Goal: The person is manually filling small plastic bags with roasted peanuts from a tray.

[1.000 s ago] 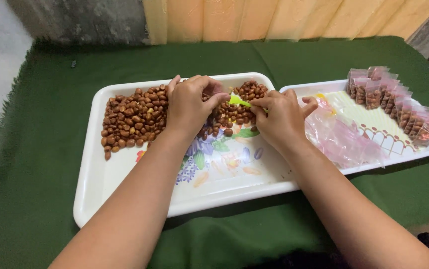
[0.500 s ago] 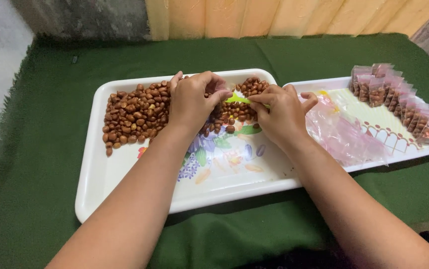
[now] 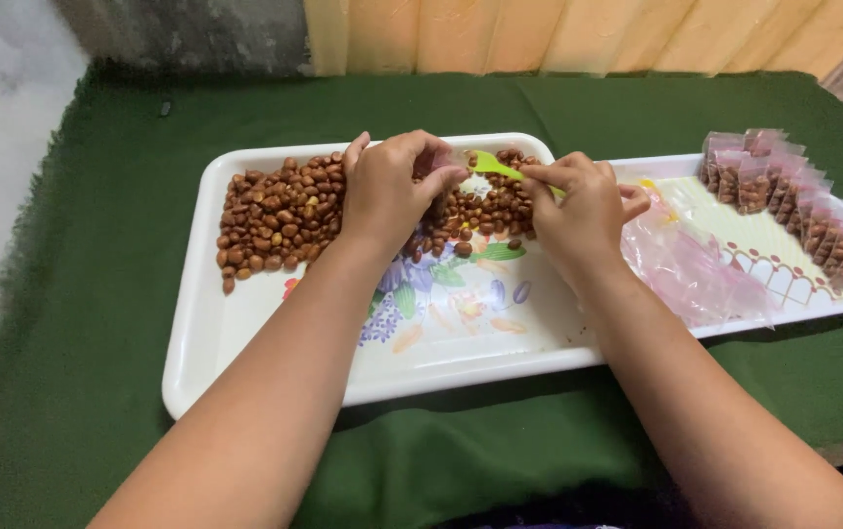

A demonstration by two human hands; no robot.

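Observation:
A heap of brown roasted peanuts (image 3: 280,216) lies at the far end of a white flower-printed tray (image 3: 245,343). My left hand (image 3: 392,186) hovers over the heap and pinches a small clear plastic bag (image 3: 441,160) between thumb and fingers. My right hand (image 3: 583,206) grips a small green scoop (image 3: 488,163), whose tip points at the bag's mouth above the peanuts.
A second white tray (image 3: 774,264) to the right carries a pile of empty pinkish clear bags (image 3: 696,269) and a row of filled peanut packets (image 3: 794,196). Both trays rest on a green cloth (image 3: 89,294). A wooden wall stands behind.
My hands stayed over the peanuts; the green scoop has moved closer to the small bag in my left hand.

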